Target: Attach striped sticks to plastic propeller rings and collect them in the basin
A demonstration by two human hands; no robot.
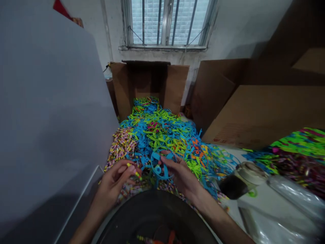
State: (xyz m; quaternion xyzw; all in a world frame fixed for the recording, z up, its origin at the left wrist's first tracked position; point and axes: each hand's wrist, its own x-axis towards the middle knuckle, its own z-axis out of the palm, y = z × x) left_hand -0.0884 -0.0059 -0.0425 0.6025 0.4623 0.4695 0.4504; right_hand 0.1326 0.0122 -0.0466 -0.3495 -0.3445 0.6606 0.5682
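Nearest me a dark round basin (152, 213) sat at the near edge of the tabletop (235, 151), a few coloured pieces lying in it. Just beyond its rim, my left hand (114, 183) pinched a short yellow-and-pink stick (134, 172) between thumb and fingertips; my right hand (181, 176) gripped a blue ring (159, 166) by its rim, fingers closed on it. Stick and ring stood close but apart, above the near edge of the heap.

In my judgement, joining the two called for the ring to be held steady and flat; the stick tip should be lined up with the hub and pushed in straight, since the thin vanes looked easily bent.

Right of the hands a jar (241, 179) of dark liquid leaned; left of them lay a pile of sticks (122, 144). Farther back a heap of blue and green rings (162, 132) ran to the far edge. Beyond that stood cardboard boxes (264, 112) and a barred window (167, 22).

Writing: red marks on one box, too blurred to read; no brand was legible.
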